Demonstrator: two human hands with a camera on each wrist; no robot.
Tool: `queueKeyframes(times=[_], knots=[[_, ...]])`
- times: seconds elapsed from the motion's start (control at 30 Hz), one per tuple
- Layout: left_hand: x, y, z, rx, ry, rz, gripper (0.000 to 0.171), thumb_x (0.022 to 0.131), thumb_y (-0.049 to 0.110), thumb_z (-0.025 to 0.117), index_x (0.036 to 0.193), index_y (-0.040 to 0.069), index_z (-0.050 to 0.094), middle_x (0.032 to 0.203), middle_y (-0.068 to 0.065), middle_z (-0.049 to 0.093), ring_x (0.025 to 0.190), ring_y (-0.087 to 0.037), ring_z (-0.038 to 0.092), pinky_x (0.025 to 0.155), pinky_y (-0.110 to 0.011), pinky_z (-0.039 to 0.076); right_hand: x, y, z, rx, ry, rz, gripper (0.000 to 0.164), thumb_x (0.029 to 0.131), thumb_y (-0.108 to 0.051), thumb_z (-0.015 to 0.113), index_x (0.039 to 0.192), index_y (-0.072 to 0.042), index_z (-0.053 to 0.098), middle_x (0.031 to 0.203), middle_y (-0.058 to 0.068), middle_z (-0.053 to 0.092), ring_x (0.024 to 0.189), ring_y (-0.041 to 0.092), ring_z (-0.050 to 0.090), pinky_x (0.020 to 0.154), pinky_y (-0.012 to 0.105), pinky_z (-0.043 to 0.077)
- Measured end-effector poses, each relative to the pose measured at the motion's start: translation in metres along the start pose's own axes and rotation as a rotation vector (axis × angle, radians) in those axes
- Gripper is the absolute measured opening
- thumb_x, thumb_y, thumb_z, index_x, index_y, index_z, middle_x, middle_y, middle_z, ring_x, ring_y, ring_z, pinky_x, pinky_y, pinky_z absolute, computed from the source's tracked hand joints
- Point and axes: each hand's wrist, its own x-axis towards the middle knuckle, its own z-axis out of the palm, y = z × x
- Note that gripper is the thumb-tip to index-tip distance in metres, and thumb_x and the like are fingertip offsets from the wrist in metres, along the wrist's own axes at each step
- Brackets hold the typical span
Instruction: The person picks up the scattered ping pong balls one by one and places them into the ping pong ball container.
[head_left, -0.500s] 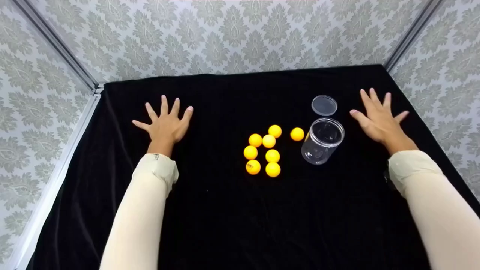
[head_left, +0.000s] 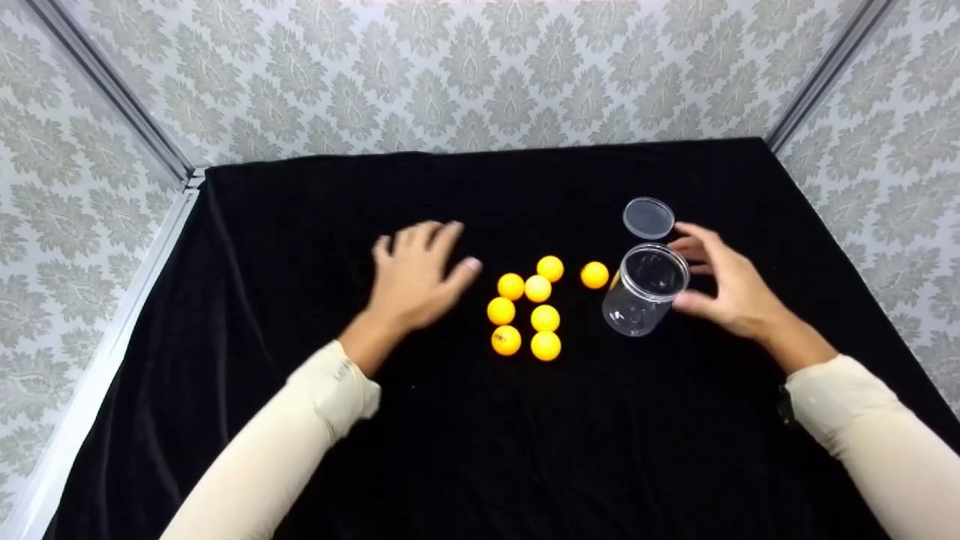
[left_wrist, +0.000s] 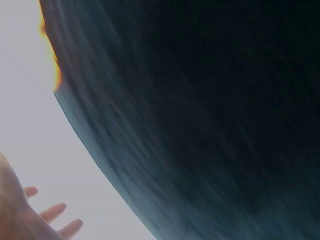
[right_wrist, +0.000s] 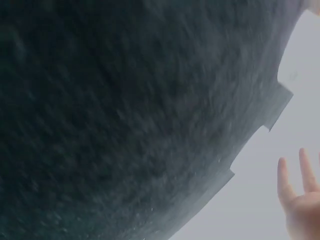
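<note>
Several orange table tennis balls (head_left: 538, 288) lie loosely grouped on the black cloth in the head view, one a little apart near the jar. A clear plastic jar (head_left: 634, 311) with its mouth uncovered stands right of them. Behind it lies a round clear lid (head_left: 649, 218). My right hand (head_left: 731, 289) is beside the jar's right side, thumb and fingers spread around its rim; whether they touch it I cannot tell. To the left of the balls, my left hand (head_left: 412, 281) hovers with loosely bent fingers, holding nothing. Both wrist views show only parts of the hands.
Black cloth (head_left: 480, 450) covers the table. Patterned wall panels (head_left: 480, 75) enclose the back and both sides, with metal frame bars (head_left: 112, 90) at the corners.
My left hand has moved right, toward the balls, its spread fingers now bending. My right hand has come left to the jar. Balls, jar and lid stay in place on the cloth.
</note>
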Motion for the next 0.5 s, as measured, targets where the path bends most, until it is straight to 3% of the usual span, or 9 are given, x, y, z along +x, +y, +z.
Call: queueKeyframes(times=[0.13,0.23,0.33,0.4,0.5], knots=[[-0.009,0.039,0.003,-0.01,0.008,0.13,0.068,0.099,0.069,0.036,0.152,0.027,0.047,0.147,-0.005,0.052,0.138,-0.03,0.045,0.113,-0.072,0.022,-0.005,-0.003,0.015,-0.101,0.026,-0.029,0.104,0.066,-0.026,0.097,0.153,-0.017,0.041,0.13,0.01,0.067,0.114,0.023,0.067,0.096,0.008,0.044],[-0.014,0.061,0.007,0.0,0.014,0.194,0.067,0.1,0.068,0.035,0.15,0.026,0.049,0.143,-0.003,0.054,0.136,-0.027,0.046,0.112,-0.071,0.025,-0.008,-0.004,0.024,-0.105,0.069,-0.037,0.099,0.064,-0.026,0.098,0.148,-0.013,0.046,0.123,0.008,0.071,0.108,0.014,0.071,0.093,0.008,0.047],[-0.019,0.077,0.01,-0.003,0.016,0.235,0.065,0.1,0.067,0.035,0.147,0.026,0.052,0.139,0.0,0.057,0.135,-0.025,0.048,0.112,-0.07,0.028,-0.012,-0.008,0.029,-0.08,0.106,-0.049,0.095,0.064,-0.023,0.099,0.144,-0.012,0.048,0.12,0.007,0.072,0.103,0.014,0.073,0.091,0.012,0.051],[-0.022,0.087,0.011,-0.021,0.005,0.259,0.064,0.1,0.066,0.037,0.145,0.025,0.054,0.137,0.0,0.059,0.134,-0.025,0.049,0.111,-0.07,0.028,-0.015,-0.018,0.03,-0.077,0.123,-0.064,0.095,0.062,-0.019,0.099,0.142,-0.008,0.049,0.118,0.008,0.073,0.1,0.013,0.074,0.09,0.013,0.052],[-0.031,0.103,0.011,-0.05,-0.028,0.299,0.07,0.097,0.071,0.041,0.147,0.024,0.052,0.139,0.002,0.06,0.135,-0.024,0.049,0.112,-0.071,0.027,-0.02,-0.043,0.032,-0.056,0.137,-0.123,0.095,0.056,-0.012,0.1,0.137,0.001,0.052,0.114,0.013,0.073,0.097,0.024,0.074,0.091,0.012,0.05]])
